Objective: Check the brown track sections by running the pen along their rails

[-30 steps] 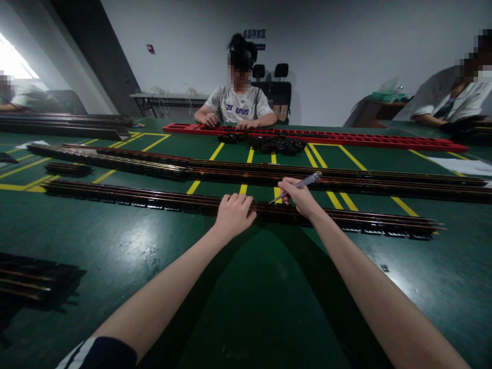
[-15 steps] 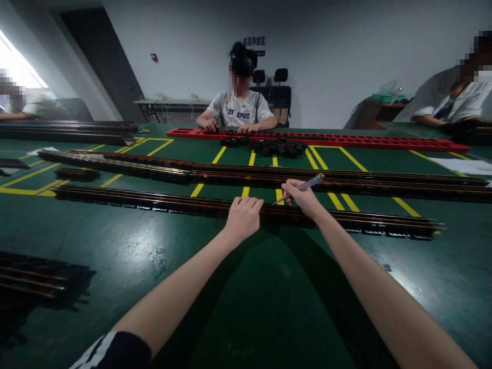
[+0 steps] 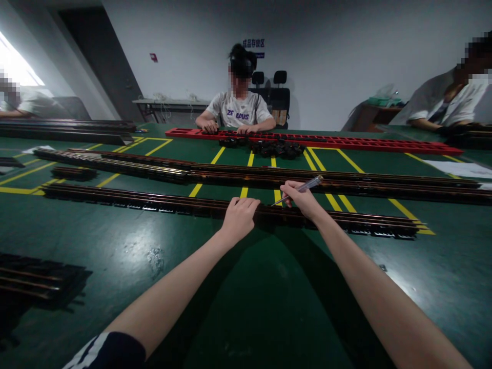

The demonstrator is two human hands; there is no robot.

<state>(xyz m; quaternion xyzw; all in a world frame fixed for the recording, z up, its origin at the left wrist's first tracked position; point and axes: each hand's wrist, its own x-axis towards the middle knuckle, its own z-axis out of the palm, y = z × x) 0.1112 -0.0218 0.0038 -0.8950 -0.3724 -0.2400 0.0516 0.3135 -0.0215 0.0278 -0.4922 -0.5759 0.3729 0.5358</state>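
A long black strip with thin copper-coloured lines (image 3: 184, 204) lies across the green table (image 3: 115, 246). My left hand (image 3: 241, 215) is closed over its middle, fingers wrapped over the far edge. Just to the right, my right hand (image 3: 302, 197) grips a screwdriver (image 3: 307, 184) with a clear handle. The screwdriver slants down to the left, its tip at the strip close beside my left fingers. Whether the tip touches the strip cannot be made out.
More dark strips (image 3: 346, 183) lie beyond, and others (image 3: 34, 279) at the lower left. Farther back are a red slotted frame (image 3: 384, 143) and black parts (image 3: 279, 148). A person (image 3: 240, 110) sits opposite; others sit at both sides.
The strip under my hands has shifted left, its right end most visibly. My left hand has moved slightly left with it, while the screwdriver stays at nearly the same place.
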